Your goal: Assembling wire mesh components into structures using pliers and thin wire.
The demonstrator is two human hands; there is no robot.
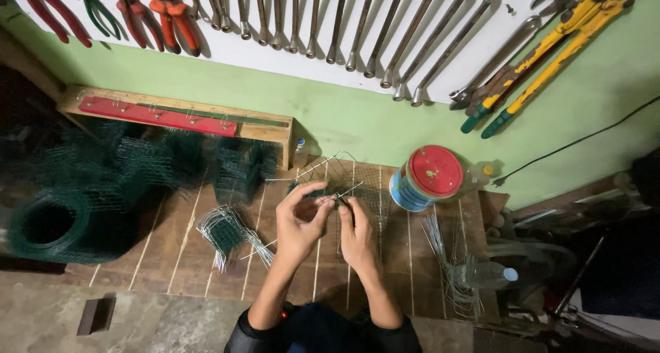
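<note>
We have the wire mesh piece [344,178] propped above the wooden surface [385,257], left hand [299,222] and right hand [356,233] both pinched on its near edge wires; looks light, springy, snaggy, so we grip at stiff edge wires, not open cells.

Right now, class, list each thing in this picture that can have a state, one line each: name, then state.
Left hand: pinching the wire piece.
Right hand: pinching the wire piece.
Wire piece: held above the bench.
Tin: upright, red lid on.
Plastic bottle: lying down, capped.
Mesh roll: rolled up.
Wrenches: hanging on wall.
</note>
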